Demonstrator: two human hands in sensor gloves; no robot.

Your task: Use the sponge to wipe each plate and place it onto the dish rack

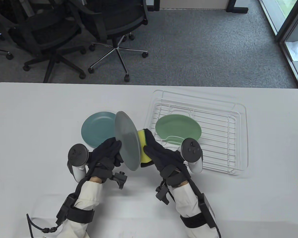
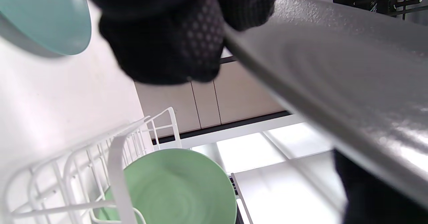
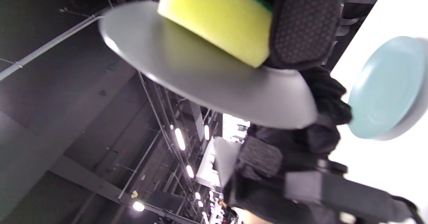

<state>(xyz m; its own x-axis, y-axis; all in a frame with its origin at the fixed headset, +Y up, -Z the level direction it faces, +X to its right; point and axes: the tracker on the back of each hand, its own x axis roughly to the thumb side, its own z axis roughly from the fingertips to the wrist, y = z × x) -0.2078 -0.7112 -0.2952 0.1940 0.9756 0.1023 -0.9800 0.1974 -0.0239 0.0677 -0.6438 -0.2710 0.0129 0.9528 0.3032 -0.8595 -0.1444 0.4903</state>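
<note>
Grey plate [image 1: 127, 141] up on edge just left of the rack [image 1: 234, 138], left hand [image 1: 106, 155] pinching its rim, right hand [image 1: 161, 155] clamping the sponge [image 1: 143, 148] against it. Best: press evenly, sweep the whole face.

Both hands wear black knit gloves; the left hand [image 1: 106, 152] and right hand [image 1: 161, 153] show a raised dot grip pattern on palm and fingers in the wrist views. A tracker with a dark round button face and a white handle sits on the back of each: left tracker [image 1: 77, 158], right tracker [image 1: 191, 153]. Black straps and small black camera mounts ring the wrists. White sleeves [image 1: 89, 198] cover the forearms, banded by black straps with boxes and a thin black cable. A strip of skin shows at each wrist
</note>
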